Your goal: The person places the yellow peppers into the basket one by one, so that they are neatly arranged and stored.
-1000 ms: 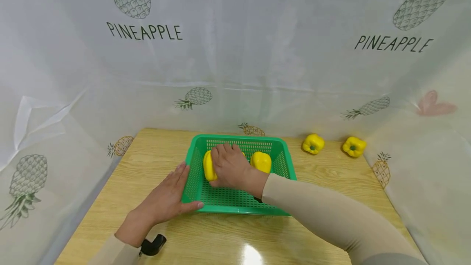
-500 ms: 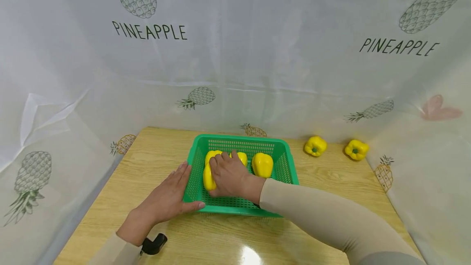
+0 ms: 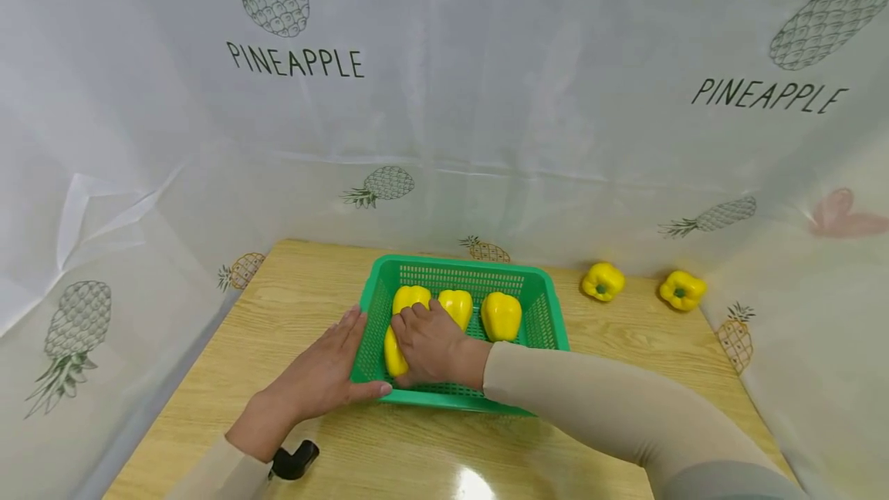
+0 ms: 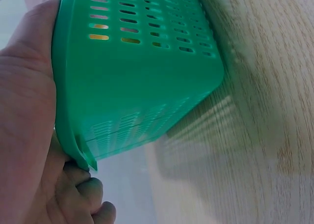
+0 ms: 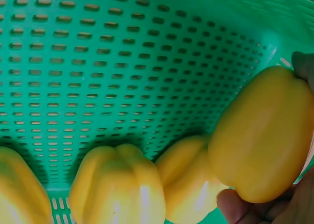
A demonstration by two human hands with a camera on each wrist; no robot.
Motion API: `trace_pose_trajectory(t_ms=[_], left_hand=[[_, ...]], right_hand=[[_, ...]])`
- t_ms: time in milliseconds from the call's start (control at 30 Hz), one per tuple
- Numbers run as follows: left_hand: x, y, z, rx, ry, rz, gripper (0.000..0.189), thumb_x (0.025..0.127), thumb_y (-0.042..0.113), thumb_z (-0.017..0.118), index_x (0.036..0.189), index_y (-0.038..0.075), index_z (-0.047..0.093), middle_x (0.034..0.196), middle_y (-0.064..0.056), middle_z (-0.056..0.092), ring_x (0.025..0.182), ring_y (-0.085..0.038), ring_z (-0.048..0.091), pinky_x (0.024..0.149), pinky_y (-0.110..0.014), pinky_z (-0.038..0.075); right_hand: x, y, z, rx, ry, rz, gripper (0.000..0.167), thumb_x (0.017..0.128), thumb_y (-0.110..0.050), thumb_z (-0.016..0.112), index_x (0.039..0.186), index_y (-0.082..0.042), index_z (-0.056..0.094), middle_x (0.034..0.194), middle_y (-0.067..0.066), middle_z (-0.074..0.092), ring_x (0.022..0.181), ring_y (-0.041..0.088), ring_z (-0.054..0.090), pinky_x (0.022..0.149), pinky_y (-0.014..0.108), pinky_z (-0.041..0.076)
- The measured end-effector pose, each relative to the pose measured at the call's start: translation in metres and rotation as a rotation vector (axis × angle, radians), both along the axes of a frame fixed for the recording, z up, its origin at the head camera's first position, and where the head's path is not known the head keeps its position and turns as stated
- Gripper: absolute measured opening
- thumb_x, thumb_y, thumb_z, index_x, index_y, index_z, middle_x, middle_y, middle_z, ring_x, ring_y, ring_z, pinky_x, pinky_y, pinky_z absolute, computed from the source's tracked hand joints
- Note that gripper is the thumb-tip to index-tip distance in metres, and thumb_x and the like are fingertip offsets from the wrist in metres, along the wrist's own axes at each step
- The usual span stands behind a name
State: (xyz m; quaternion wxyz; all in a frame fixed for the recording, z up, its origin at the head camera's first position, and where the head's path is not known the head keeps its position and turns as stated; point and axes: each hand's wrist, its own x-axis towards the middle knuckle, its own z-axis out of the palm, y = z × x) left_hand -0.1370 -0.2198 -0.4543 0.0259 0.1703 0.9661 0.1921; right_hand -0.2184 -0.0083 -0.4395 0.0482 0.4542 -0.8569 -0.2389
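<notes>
In the green basket [image 3: 465, 401], my right hand [image 3: 432, 347] grips a yellow bell pepper [image 3: 394, 351] near the front left corner. The right wrist view shows this bell pepper [image 5: 262, 135] lying between thumb and fingertips, close beside another. Behind it, 3 more yellow bell peppers [image 3: 411, 298] [image 3: 456, 305] [image 3: 501, 316] stand in a row. My left hand [image 3: 316, 373] rests on the basket's front left corner, fingers straight along the left rim and thumb on the front rim. From the left wrist, the basket's slotted wall [image 4: 132, 76] shows beside the palm.
Two yellow bell peppers [image 3: 603, 282] [image 3: 683, 290] lie on the wooden table [image 3: 229, 353] at the back right. A white curtain [image 3: 486, 99] printed with pineapples encloses the table at the back and sides. A black strap piece [image 3: 295, 460] hangs at the left wrist.
My right hand has moved toward the basket's front with the gripped bell pepper, uncovering the bell peppers behind it. The left hand stays on the basket corner. The head view has shifted slightly.
</notes>
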Motion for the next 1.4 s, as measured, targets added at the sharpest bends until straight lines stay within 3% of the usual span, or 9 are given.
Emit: trace_pose_trajectory(t_ms=[267, 467, 633, 767, 967, 1200, 1400], left_hand=[[0.0, 0.001, 0.002, -0.015, -0.007, 0.0, 0.123, 0.089, 0.084, 0.057, 0.165, -0.007, 0.022, 0.173, -0.027, 0.018, 0.16, -0.042, 0.024, 0.125, -0.059, 0.033], [0.0, 0.002, 0.002, -0.027, -0.004, 0.005, 0.123, 0.089, 0.084, 0.057, 0.165, -0.007, 0.023, 0.173, -0.026, 0.019, 0.16, -0.041, 0.025, 0.125, -0.058, 0.034], [0.0, 0.001, 0.002, -0.022, -0.01, 0.004, 0.123, 0.089, 0.084, 0.057, 0.165, -0.007, 0.022, 0.173, -0.026, 0.018, 0.16, -0.042, 0.025, 0.124, -0.058, 0.034], [0.001, 0.001, 0.002, -0.018, -0.009, 0.006, 0.123, 0.089, 0.084, 0.056, 0.165, -0.007, 0.022, 0.174, -0.026, 0.017, 0.16, -0.042, 0.025, 0.124, -0.059, 0.034], [0.001, 0.001, 0.001, -0.017, -0.01, 0.006, 0.123, 0.09, 0.084, 0.055, 0.165, -0.006, 0.021, 0.174, -0.025, 0.016, 0.16, -0.042, 0.024, 0.124, -0.059, 0.033], [0.001, 0.002, 0.003, -0.018, 0.002, 0.003, 0.123, 0.09, 0.084, 0.057, 0.165, -0.007, 0.022, 0.174, -0.026, 0.016, 0.16, -0.042, 0.025, 0.125, -0.059, 0.033], [0.001, 0.003, 0.003, -0.013, -0.001, 0.005, 0.123, 0.09, 0.082, 0.059, 0.165, -0.007, 0.022, 0.174, -0.026, 0.017, 0.16, -0.042, 0.025, 0.124, -0.059, 0.033]], right_hand=[[0.001, -0.001, -0.011, 0.054, 0.059, 0.048, 0.078, 0.092, -0.086, 0.042, 0.127, -0.016, 0.051, 0.111, -0.002, 0.059, 0.101, 0.016, 0.059, 0.097, 0.036, 0.054], [0.002, -0.001, -0.015, 0.156, 0.107, 0.088, 0.09, 0.095, -0.086, 0.037, 0.149, -0.015, 0.043, 0.126, -0.002, 0.059, 0.109, 0.015, 0.059, 0.099, 0.032, 0.055], [0.002, -0.001, -0.015, 0.191, 0.118, 0.105, 0.092, 0.096, -0.086, 0.035, 0.155, -0.016, 0.038, 0.131, -0.002, 0.058, 0.111, 0.016, 0.058, 0.098, 0.031, 0.055], [-0.001, -0.001, -0.013, 0.222, 0.091, 0.109, 0.098, 0.095, -0.087, 0.036, 0.162, -0.017, 0.031, 0.139, -0.001, 0.055, 0.118, 0.017, 0.056, 0.101, 0.033, 0.055], [-0.005, 0.0, -0.006, 0.225, -0.019, 0.082, 0.099, 0.092, -0.08, 0.052, 0.167, -0.021, 0.025, 0.146, -0.003, 0.05, 0.124, 0.016, 0.053, 0.104, 0.033, 0.053], [-0.004, 0.003, -0.004, 0.171, -0.04, 0.112, 0.096, 0.096, -0.078, 0.051, 0.163, -0.012, 0.032, 0.143, -0.002, 0.056, 0.12, 0.012, 0.057, 0.101, 0.028, 0.056], [-0.004, 0.004, -0.003, 0.144, -0.073, 0.134, 0.09, 0.094, -0.075, 0.059, 0.154, -0.011, 0.039, 0.131, -0.003, 0.06, 0.111, 0.01, 0.059, 0.095, 0.023, 0.056]])
